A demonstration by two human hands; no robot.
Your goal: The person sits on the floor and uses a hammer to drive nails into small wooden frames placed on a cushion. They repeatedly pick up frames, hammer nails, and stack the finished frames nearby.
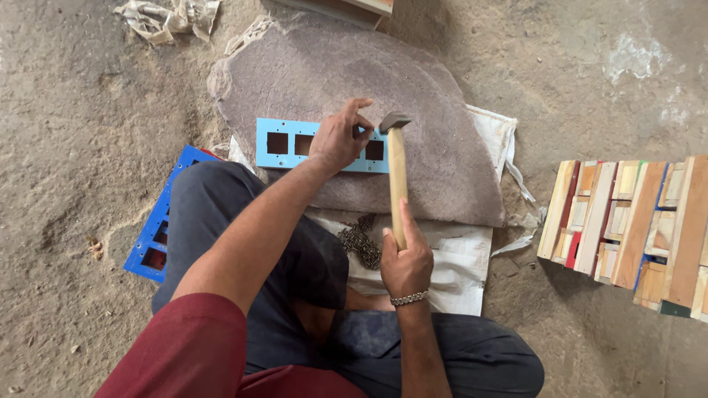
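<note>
A light blue flat plate point(284, 144) with several square cut-outs lies on a grey-brown felt mat point(435, 155). My left hand point(341, 136) rests on the plate's right part, fingers pinched near its far edge. My right hand point(405, 259) grips the wooden handle of a hammer point(397, 166). The hammer's metal head is raised just above the plate's right end, close to my left fingertips. A small pile of dark metal nails point(361, 242) lies on a white sack between my knees.
A darker blue plate point(158, 232) with cut-outs lies on the floor by my left knee. A stack of wooden frames point(634, 221) sits at the right. Crumpled cloth point(168, 16) lies at the top left. The ground is rough concrete.
</note>
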